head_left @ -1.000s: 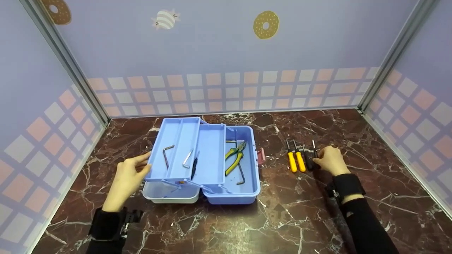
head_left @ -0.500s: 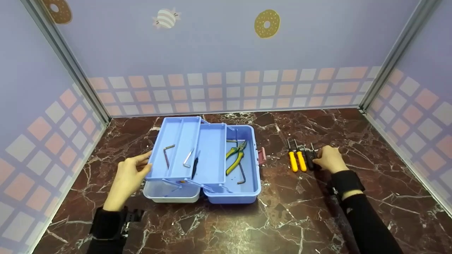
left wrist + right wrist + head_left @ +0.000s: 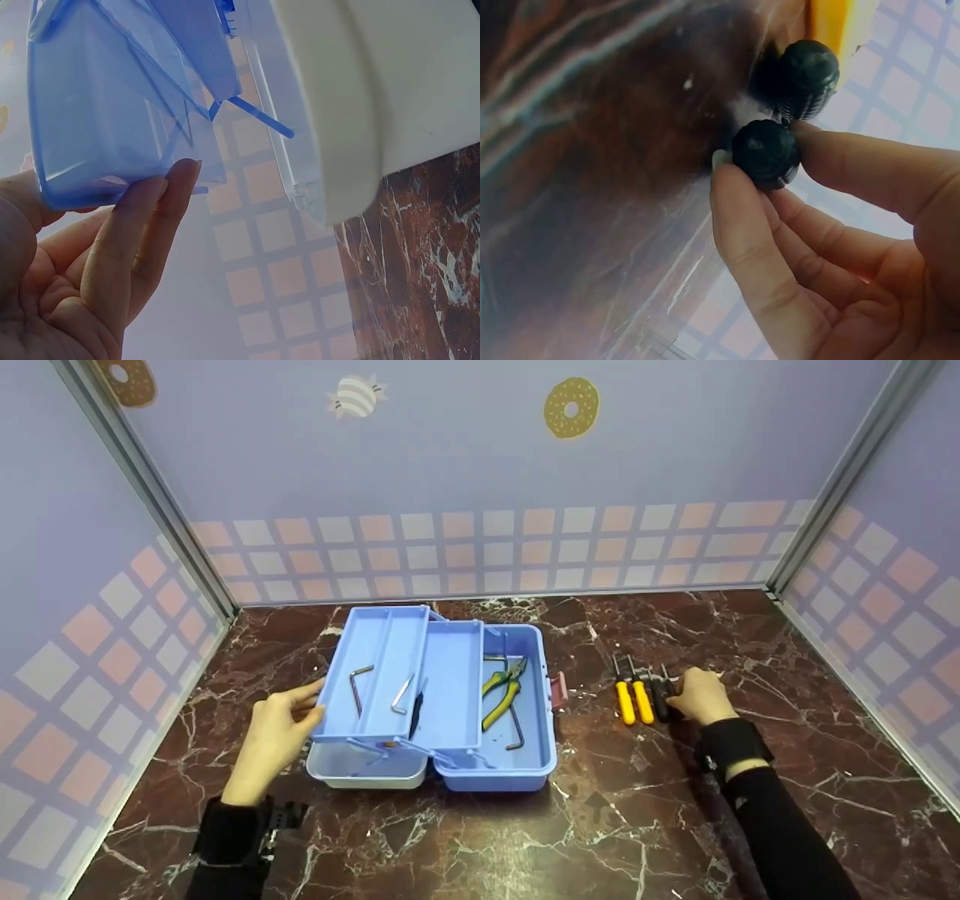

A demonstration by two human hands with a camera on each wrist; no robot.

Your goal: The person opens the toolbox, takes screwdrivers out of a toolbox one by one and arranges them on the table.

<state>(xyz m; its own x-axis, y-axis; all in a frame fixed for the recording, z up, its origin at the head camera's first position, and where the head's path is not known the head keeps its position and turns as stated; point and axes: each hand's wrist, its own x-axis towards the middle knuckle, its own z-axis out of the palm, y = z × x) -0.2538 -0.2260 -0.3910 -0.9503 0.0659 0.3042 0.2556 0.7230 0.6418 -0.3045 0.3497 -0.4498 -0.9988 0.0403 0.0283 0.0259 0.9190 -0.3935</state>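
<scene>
The blue toolbox (image 3: 546,720) stands with its stepped trays spread to the left. My left hand (image 3: 271,735) pinches the left wall of the upper tray (image 3: 367,637) between thumb and fingers. On the right, my right hand (image 3: 703,697) pinches a black-handled screwdriver by its handle (image 3: 766,153), most of which is hidden behind the hand in the head view. Right beside it lies another black-handled screwdriver (image 3: 658,703). Two yellow-handled screwdrivers (image 3: 625,703) lie to their left in the same row.
Hex keys (image 3: 399,695) lie in the upper tray. Yellow-green pliers (image 3: 504,694) and another hex key (image 3: 517,727) are in the toolbox's bottom. A pink latch (image 3: 559,690) sticks out on the right. Patterned walls (image 3: 480,450) enclose the marble-look table (image 3: 480,840).
The screwdriver in my right hand has dropped slightly, its tip now closer to the row. My left hand has kept its hold on the tray. The head view has shifted a little.
</scene>
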